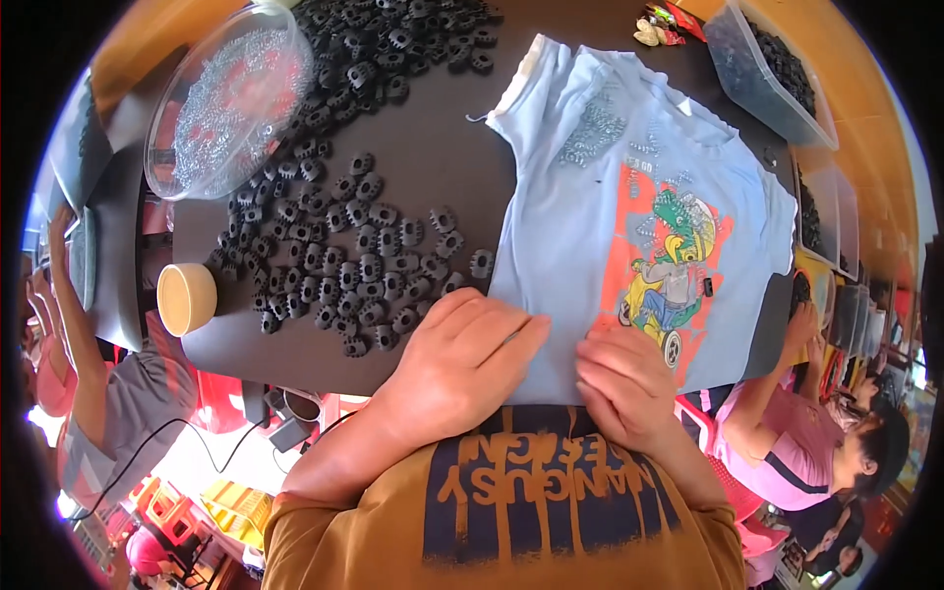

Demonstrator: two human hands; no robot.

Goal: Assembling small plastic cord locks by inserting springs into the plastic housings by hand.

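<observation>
A light blue T-shirt [560,226] with a cartoon print lies spread on the dark table. Small metal springs [593,128] are scattered on its upper part, and one small black piece [707,287] rests on the print. My left hand [462,359] is closed over the shirt's lower left edge, fingers pressed together. Close by, my right hand [629,379] curls closed above the lower hem. Whatever either hand pinches is hidden. Left of my left hand spreads a layer of small black toothed plastic pieces [369,265], which look like hair claw clip halves.
A clear round tub [162,147] of springs stands far left, beside a larger heap of black pieces [393,39]. A tan cup [187,298] sits at the left edge. Clear bins [757,88] hold black pieces at right. Other people [787,433] sit on both sides.
</observation>
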